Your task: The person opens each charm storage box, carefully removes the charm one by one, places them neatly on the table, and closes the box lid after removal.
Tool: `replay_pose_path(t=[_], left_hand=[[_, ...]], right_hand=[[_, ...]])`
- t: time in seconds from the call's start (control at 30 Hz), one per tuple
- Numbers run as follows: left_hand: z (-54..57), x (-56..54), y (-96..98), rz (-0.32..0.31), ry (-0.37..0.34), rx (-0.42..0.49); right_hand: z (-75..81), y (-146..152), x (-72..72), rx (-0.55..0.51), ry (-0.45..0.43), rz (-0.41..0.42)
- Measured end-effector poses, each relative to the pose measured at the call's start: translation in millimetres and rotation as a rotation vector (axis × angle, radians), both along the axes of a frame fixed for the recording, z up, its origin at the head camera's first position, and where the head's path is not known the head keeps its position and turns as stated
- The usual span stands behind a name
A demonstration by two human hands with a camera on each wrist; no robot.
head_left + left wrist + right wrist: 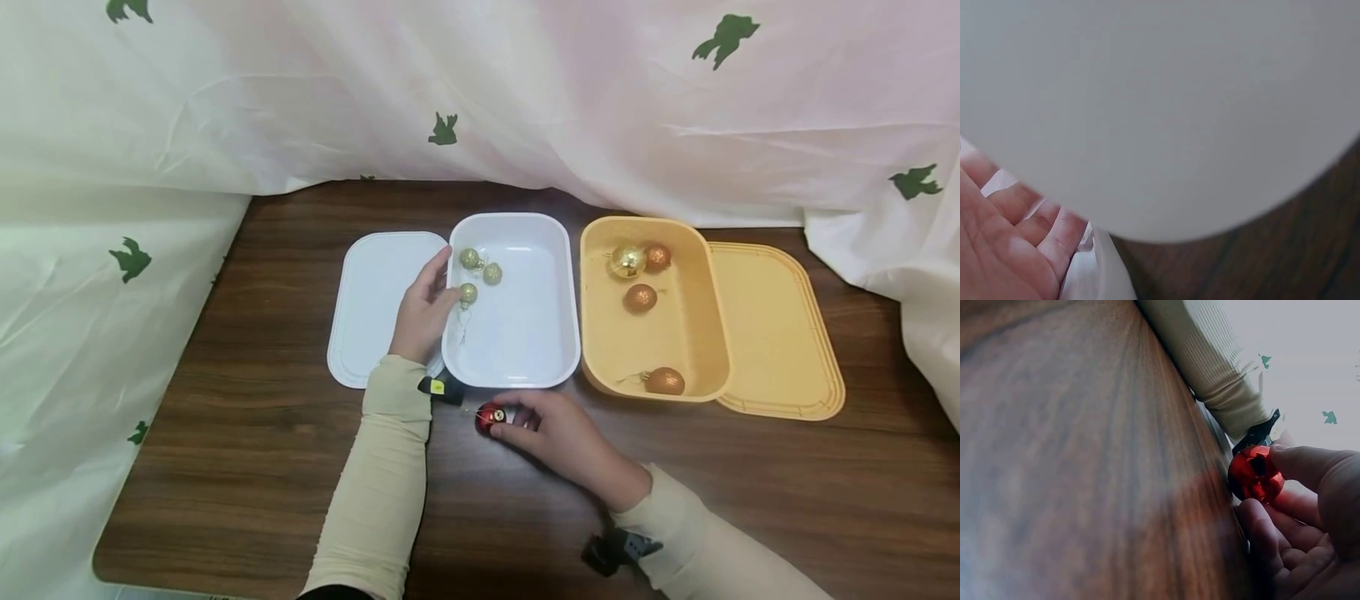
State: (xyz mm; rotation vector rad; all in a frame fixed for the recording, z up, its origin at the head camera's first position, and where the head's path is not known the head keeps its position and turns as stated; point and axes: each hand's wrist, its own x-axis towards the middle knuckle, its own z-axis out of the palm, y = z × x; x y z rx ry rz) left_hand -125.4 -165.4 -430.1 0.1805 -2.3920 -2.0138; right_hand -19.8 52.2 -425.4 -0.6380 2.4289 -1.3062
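Note:
My right hand (555, 433) pinches a shiny red Christmas bauble (489, 418) between thumb and fingers, low over the table in front of the white box. The bauble has a gold cap and a thread loop. In the right wrist view, the red bauble (1255, 474) shows between the thumb and fingers. My left hand (423, 315) is at the left rim of the white plastic box (517, 379), its thumb tip close to a gold glitter bauble (468, 292). Its fingers look loosely extended in the left wrist view, partly hidden by a large pale blurred surface.
Two more gold glitter baubles lie in the white box. Right of it, a yellow box (660, 333) holds a shiny gold bauble (627, 261) and several orange ones. A white lid (375, 308) lies at left, a yellow lid (780, 333) at right. A curtain (480, 67) hangs behind.

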Motion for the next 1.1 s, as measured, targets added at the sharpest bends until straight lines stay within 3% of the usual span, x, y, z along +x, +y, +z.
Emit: replay_pose_path(t=[0.5,1.1], left_hand=[[-0.7,-2.6,0.9,-0.005,0.008,0.013],[6.7,0.3,0.5,-0.005,-0.020,0.014]], right_hand=[[1.7,1.3,0.3,-0.009,-0.009,-0.007],[1.6,1.2,-2.0,-0.021,-0.024,0.023]])
